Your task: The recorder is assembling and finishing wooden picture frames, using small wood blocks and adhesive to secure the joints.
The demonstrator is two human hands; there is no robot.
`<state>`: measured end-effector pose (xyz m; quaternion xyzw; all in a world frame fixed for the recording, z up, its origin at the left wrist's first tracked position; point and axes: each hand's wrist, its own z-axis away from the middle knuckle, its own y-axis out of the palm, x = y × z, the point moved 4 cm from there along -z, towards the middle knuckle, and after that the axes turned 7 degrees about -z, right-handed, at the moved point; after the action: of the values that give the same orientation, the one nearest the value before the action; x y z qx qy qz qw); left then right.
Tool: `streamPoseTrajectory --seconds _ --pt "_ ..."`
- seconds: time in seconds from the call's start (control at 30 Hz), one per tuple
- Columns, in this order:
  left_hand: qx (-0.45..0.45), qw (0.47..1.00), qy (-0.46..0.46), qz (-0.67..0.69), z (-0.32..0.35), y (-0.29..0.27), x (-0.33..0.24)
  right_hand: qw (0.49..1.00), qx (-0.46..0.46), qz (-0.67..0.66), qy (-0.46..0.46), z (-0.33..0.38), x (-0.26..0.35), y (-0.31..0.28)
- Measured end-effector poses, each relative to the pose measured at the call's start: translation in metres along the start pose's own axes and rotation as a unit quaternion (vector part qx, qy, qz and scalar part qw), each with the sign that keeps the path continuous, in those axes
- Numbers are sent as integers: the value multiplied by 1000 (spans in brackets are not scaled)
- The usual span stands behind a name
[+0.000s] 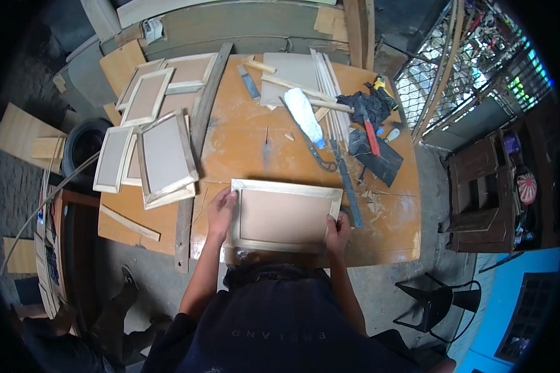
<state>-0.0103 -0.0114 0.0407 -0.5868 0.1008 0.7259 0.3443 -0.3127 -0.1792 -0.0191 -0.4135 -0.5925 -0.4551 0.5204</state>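
Note:
A rectangular wooden frame with a light brown back panel (286, 217) lies between my hands at the near edge of the table. My left hand (221, 214) grips its left side, thumb on the upper left corner. On the opposite short side, my right hand (338, 233) is closed around the wood, its thumb on the front. Both hands' fingers under the frame are hidden. To the left rests a loose pile of similar frames (167, 152), some overlapping. A dark metal ruler-like strip (347, 186) lies close by the held frame's right end.
On the orange-brown table (230, 133) are a white bottle (305, 115), a handsaw (322, 163), a red-handled tool (371, 133), a dark cloth (362, 105) and thin wooden strips (330, 81). A long wooden bar (199, 124) runs along the left. Another person (74, 336) is at lower left; a black chair (438, 304) stands right.

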Motion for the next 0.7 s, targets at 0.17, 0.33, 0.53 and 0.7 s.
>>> streamPoseTrajectory --seconds 0.17,0.33,0.53,0.7 --pt "29 1000 5 7 2 4 -12 999 -11 -32 15 -3 10 -12" --pt "17 998 8 54 9 8 -26 996 -32 -81 32 0 41 -8" --pt "1 995 72 71 13 9 -32 995 -34 -88 -35 -1 63 -14" --pt "-5 995 89 44 19 6 -47 993 -39 -39 -100 1 103 -14"
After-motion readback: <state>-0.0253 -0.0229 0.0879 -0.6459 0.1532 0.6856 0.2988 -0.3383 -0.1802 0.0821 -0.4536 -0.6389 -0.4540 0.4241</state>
